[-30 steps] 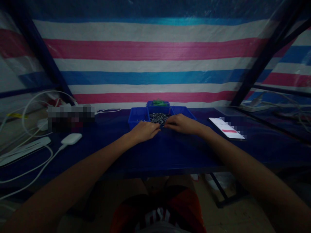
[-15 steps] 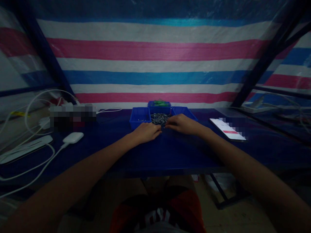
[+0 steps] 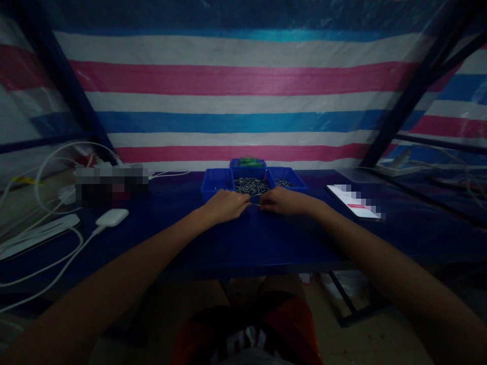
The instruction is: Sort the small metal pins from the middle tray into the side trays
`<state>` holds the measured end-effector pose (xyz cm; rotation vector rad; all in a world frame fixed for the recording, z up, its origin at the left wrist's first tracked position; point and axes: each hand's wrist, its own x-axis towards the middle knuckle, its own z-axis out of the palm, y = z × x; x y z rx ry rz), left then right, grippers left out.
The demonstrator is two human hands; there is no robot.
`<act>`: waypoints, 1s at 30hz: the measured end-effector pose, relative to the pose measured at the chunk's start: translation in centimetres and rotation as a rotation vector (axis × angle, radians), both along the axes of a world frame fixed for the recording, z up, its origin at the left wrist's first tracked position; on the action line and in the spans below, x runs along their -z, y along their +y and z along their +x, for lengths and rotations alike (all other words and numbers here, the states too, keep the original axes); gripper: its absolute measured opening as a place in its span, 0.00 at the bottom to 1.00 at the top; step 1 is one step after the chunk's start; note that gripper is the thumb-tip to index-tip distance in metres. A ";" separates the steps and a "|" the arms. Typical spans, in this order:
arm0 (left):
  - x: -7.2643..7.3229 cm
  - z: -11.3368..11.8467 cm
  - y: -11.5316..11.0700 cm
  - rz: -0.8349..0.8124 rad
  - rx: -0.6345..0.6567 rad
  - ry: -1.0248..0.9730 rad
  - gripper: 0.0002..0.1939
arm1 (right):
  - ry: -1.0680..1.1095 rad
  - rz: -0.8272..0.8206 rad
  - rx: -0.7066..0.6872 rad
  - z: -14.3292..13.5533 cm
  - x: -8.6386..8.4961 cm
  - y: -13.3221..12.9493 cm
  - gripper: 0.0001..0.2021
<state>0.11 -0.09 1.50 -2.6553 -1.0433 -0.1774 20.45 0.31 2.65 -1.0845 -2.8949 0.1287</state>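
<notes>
My left hand [image 3: 227, 205] and my right hand [image 3: 284, 201] meet over the blue table, fingers pinched. A thin metal piece [image 3: 255, 204] spans the small gap between their fingertips, one end in each hand. Just behind them lies a pile of small metal pieces [image 3: 251, 186]. A blue bin [image 3: 217, 178] stands left of the pile, with a few small pieces low inside, partly behind my left hand. On the right, another blue bin [image 3: 294, 177] contains small metal pieces. Behind the pile a third bin [image 3: 236, 165] holds green items [image 3: 249, 161].
A phone [image 3: 354, 202] lies on the table [image 3: 243, 248] to the right. White cables and a white adapter [image 3: 112, 217] are at the left, near a blurred-out object. A striped sheet [image 3: 243, 78] hangs behind, between dark metal posts.
My right hand has moved slightly down and toward my left hand, uncovering pieces in the right bin. The thin metal piece now shows between my fingertips.
</notes>
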 end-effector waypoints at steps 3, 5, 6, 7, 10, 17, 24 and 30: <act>0.0 0.0 0.0 0.010 -0.012 0.001 0.16 | 0.005 0.016 -0.007 0.0 0.0 -0.1 0.09; 0.1 0.0 0.1 0.012 -0.018 0.003 0.17 | 0.011 0.015 -0.007 0.1 -0.1 -0.1 0.10; 0.1 0.0 0.1 0.013 -0.021 0.006 0.17 | 0.015 0.010 -0.003 0.1 0.0 0.0 0.10; 0.2 0.0 0.1 0.014 -0.024 0.010 0.17 | 0.019 0.004 0.002 0.2 0.0 0.0 0.10; 0.3 0.0 0.3 0.012 -0.041 0.021 0.18 | 0.035 0.008 0.021 0.3 0.0 0.1 0.11; 0.2 -0.1 0.2 -0.008 -0.100 0.003 0.21 | 0.073 0.133 0.044 0.2 -1.0 -0.2 0.12; 0.2 0.1 0.1 -0.077 -0.111 0.064 0.18 | 0.143 0.439 0.395 2.9 -2.5 0.9 0.15; 0.8 -0.2 0.6 -0.099 -0.137 0.058 0.20 | 0.065 0.430 0.594 5.2 -2.1 2.2 0.15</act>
